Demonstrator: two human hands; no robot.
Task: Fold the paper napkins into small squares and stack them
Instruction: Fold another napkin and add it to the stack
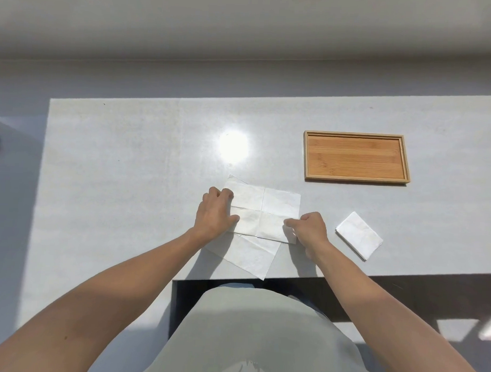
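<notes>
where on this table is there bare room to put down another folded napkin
The widest bare patch is the table's left half, from its left edge to the left hand. A smaller gap lies between the wooden tray and the folded napkin. The tray's own floor is bare. It is crowded at the near middle, where both hands, the right hand included, work the open napkin.

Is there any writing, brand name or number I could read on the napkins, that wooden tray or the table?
None: no readable text anywhere.
Unfolded napkin, folded napkin, wooden tray and table are all plain.
A faint pale print on the shirt cannot be read.
</notes>
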